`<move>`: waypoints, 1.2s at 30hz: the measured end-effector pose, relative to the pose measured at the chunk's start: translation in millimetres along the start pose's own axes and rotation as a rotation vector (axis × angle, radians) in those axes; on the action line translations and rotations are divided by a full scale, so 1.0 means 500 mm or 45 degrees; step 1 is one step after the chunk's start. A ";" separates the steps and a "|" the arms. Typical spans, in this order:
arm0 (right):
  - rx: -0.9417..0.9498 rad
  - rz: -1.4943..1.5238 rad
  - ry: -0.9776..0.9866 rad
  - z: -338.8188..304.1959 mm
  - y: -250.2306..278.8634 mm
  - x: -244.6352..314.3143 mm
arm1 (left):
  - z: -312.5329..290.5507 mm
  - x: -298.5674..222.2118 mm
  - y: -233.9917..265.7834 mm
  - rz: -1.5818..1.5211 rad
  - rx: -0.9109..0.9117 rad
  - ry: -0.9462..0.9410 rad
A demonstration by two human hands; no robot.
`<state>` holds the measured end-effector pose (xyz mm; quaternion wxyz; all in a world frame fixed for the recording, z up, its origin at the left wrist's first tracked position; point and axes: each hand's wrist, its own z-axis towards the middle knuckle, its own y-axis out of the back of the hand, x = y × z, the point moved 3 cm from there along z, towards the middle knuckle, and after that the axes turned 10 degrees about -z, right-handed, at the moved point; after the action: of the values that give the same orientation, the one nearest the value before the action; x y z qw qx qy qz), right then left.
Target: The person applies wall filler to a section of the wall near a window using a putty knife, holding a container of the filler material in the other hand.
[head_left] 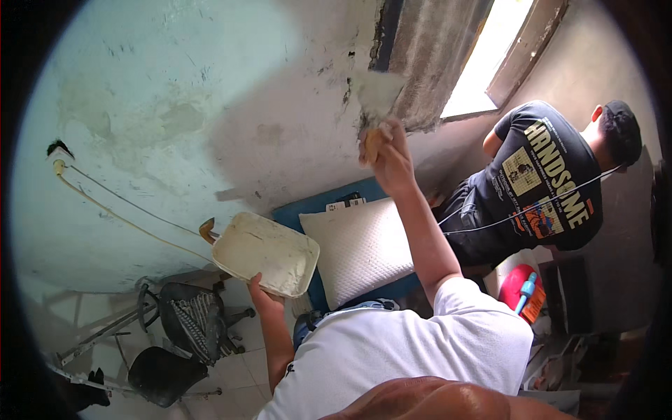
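Left hand (266,295) gripping tray (262,248) at eight o'clock, right hand (389,157) gripping scraper (379,92) at one o'clock, wall (210,70) behind

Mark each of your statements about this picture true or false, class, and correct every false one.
1. The left hand holds a cream tray. True.
2. The right hand is empty. False: the right hand grips a broad-bladed scraper.
3. A white pillow lies on a blue surface. True.
4. The other person wears a plain white shirt. False: the other person's shirt is black with printing on it.
5. A bright opening shows at the picture's upper right. True.
6. The black chair is at the picture's upper right. False: the black chair is at the lower left.
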<state>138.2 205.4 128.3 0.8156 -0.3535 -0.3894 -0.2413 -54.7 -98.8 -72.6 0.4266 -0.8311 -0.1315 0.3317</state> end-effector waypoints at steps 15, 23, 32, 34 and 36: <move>-0.613 -1.462 1.335 0.184 0.069 0.164 | -0.147 0.045 0.081 -0.085 0.065 -0.369; -0.764 -1.587 1.452 0.202 0.046 0.222 | -0.121 0.059 0.078 -0.078 0.122 -0.341; -0.636 -1.646 1.524 0.232 0.035 0.187 | -0.092 0.082 0.083 -0.086 0.184 -0.327; -0.615 -1.586 1.504 0.228 0.043 0.173 | -0.091 0.089 0.078 -0.096 0.169 -0.326; -0.551 -1.573 1.452 0.218 0.052 0.163 | -0.096 0.093 0.072 -0.112 0.109 -0.293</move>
<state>152.2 295.5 232.7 0.5241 -0.0513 0.0109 -0.8501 9.3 -127.0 -101.6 0.4578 -0.7621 -0.2017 0.4111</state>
